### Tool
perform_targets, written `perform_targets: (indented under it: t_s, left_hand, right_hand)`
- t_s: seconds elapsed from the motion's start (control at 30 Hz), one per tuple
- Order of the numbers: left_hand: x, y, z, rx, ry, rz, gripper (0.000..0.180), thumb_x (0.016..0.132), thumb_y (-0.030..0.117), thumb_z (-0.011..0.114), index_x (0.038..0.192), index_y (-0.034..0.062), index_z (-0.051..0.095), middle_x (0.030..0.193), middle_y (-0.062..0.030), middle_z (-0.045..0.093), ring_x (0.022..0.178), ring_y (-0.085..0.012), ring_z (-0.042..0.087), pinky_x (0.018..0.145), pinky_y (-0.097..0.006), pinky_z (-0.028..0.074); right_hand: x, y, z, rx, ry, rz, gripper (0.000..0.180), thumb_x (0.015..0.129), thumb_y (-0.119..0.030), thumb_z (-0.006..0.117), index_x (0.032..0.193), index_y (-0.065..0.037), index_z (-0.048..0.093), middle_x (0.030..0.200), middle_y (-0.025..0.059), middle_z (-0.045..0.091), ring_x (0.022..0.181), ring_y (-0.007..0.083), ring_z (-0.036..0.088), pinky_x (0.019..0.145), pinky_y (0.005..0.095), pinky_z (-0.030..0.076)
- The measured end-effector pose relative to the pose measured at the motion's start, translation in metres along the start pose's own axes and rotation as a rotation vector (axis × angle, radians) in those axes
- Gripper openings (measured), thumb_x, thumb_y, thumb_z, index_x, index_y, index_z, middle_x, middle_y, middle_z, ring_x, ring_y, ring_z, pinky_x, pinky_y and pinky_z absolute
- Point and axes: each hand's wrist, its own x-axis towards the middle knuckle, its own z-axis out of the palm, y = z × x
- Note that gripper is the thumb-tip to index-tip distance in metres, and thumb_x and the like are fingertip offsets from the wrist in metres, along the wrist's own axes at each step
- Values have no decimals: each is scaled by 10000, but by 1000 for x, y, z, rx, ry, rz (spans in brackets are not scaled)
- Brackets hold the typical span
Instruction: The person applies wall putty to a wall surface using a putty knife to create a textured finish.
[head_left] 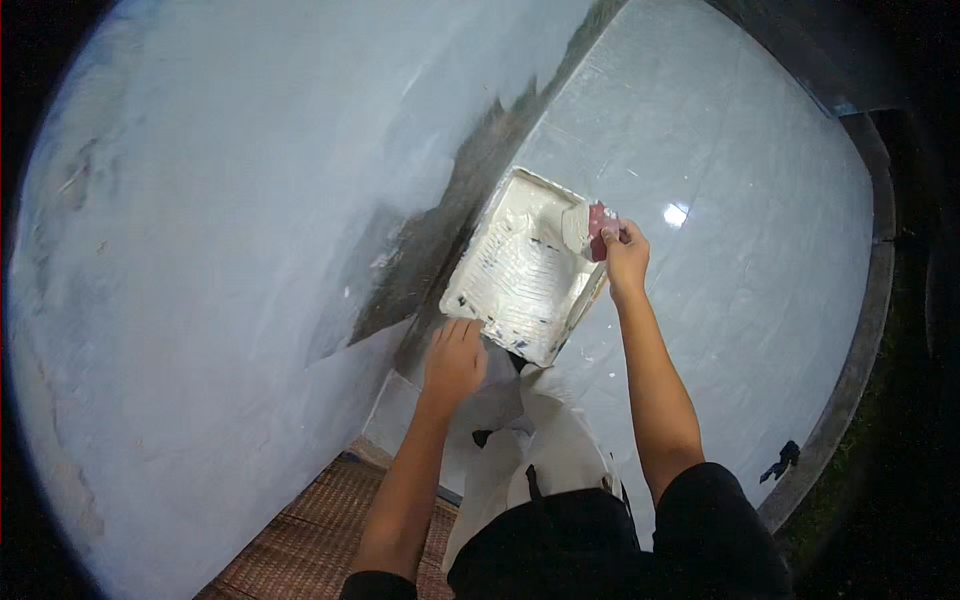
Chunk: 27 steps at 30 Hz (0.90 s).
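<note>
A wide flat paintbrush with a dark red handle is gripped in my right hand. Its bristles are coated in cream paint and rest at the right side of a paint tray. The tray is white and ribbed inside, with wet cream paint spread over it and dark flecks near its closer end. My left hand is at the tray's near left corner, back up. Its fingers are slightly bent and hold nothing that I can see; whether they touch the rim is hard to tell.
To the left rises a pale blue-grey wall, with a dark unpainted patch along its foot. The smooth grey floor ends at a curb on the right. A woven mat lies at lower left, a small black object near the curb.
</note>
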Motion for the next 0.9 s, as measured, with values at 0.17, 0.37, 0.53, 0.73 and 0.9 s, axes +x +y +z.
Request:
perform_targets:
  t_s: [0.17, 0.37, 0.53, 0.73, 0.9]
  left_hand:
    - [6, 20, 17, 52, -38, -51, 384, 787, 104, 562, 1151, -12, 529, 1104, -167, 558, 1091, -328, 514, 930, -434, 402]
    - [22, 6, 62, 100, -65, -91, 460, 802, 120, 573, 1232, -20, 489, 1245, -197, 514, 1208, -352, 459, 1027, -445, 354]
    - [27, 3, 106, 86, -82, -116, 467, 805, 127, 576, 1239, -19, 483, 1257, -192, 508, 1223, -348, 448, 1035, -449, 344]
    - [31, 9, 119, 45, -111, -165, 465, 817, 138, 570, 1246, -15, 478, 1268, -184, 504, 1236, -347, 435, 1043, -451, 335]
    - [31, 8, 118, 35, -84, -188, 458, 819, 138, 569, 1244, -8, 480, 1257, -181, 507, 1224, -347, 437, 1040, -460, 333]
  right_hand:
    - [14, 20, -19, -245, 81, -84, 170, 839, -88, 649, 979, -4, 698, 806, 136, 705, 712, 191, 662, 682, 320, 501]
    - [39, 68, -22, -381, 104, -234, 183, 819, -68, 643, 983, 2, 684, 798, 194, 684, 716, 303, 682, 675, 361, 507]
    - [55, 83, -14, -504, 4, -430, 195, 802, -48, 637, 985, 6, 676, 803, 231, 653, 714, 380, 652, 660, 409, 503]
    - [70, 90, 1, -547, -102, -561, 200, 793, -36, 633, 985, 8, 668, 802, 244, 641, 708, 403, 632, 651, 440, 492]
    - [74, 85, 11, -584, -115, -605, 144, 790, -17, 621, 924, 11, 664, 782, 245, 633, 709, 415, 621, 642, 455, 484]
